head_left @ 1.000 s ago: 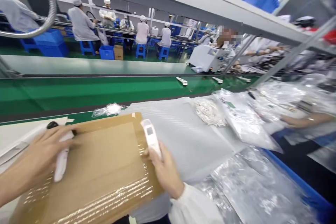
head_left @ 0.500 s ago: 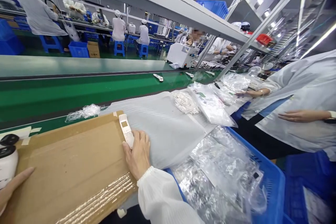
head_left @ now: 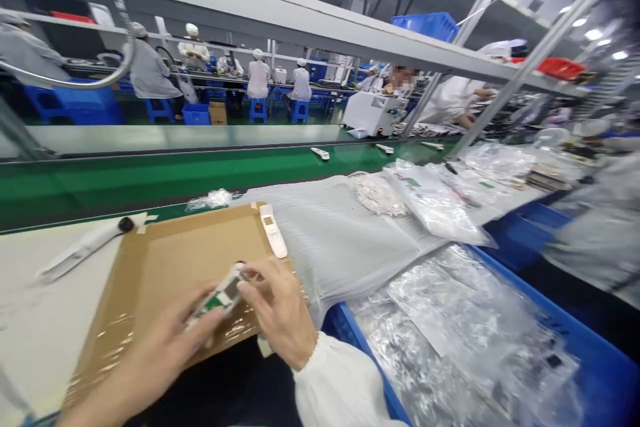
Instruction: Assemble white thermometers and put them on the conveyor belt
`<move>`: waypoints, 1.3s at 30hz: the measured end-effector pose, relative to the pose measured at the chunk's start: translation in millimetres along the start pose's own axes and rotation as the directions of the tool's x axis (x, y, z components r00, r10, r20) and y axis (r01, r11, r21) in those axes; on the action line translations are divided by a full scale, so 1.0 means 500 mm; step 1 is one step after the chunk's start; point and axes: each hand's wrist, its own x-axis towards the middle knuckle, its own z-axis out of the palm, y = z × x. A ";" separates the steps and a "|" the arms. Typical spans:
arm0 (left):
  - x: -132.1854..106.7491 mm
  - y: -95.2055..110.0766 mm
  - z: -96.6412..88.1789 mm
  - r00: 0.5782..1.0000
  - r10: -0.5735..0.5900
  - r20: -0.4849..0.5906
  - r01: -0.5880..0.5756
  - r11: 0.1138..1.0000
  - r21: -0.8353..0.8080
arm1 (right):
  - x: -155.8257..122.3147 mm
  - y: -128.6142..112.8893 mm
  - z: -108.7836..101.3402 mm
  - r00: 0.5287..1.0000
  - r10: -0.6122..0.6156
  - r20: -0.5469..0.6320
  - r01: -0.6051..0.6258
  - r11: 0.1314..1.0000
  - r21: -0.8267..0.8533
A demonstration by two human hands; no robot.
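Note:
Over the cardboard sheet [head_left: 185, 247], my left hand [head_left: 175, 340] grips an opened handheld device [head_left: 220, 299] whose green circuit board and small grey screen show. My right hand [head_left: 280, 307] pinches the screen end of the same device between thumb and fingers. Both hands are slightly blurred. A white plastic cover [head_left: 273, 232] with a window cut-out lies on the cardboard's far right corner, just beyond my right hand. To the left, a white handheld device [head_left: 85, 250] with a black tip rests on the pale work surface [head_left: 30, 300].
A blue crate [head_left: 590, 340] of clear plastic bags stands at right. White foam sheet [head_left: 330, 233] carries small white parts [head_left: 377, 193] and a bag [head_left: 435, 203]. Beyond runs a green conveyor belt [head_left: 150, 180] with several white pieces. A co-worker's sleeve [head_left: 590, 233] is at right.
My right hand has left the white cover, which stays on the cardboard. Both hands have come together on the opened device with the circuit board. The view has turned left.

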 end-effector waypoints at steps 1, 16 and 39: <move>-0.003 0.023 0.021 0.999 -0.007 0.042 0.008 1.000 -0.013 | -0.005 0.002 -0.003 1.000 -0.024 0.002 0.024 0.999 -0.035; 0.110 0.026 -0.012 0.947 -0.180 -0.266 0.076 0.931 -0.358 | -0.015 0.037 -0.015 0.985 -0.059 0.160 0.080 0.989 -0.124; 0.283 -0.071 -0.124 0.905 -0.243 -0.348 -0.100 0.676 -0.730 | 0.523 0.202 0.028 0.850 0.194 0.490 0.110 0.844 -0.525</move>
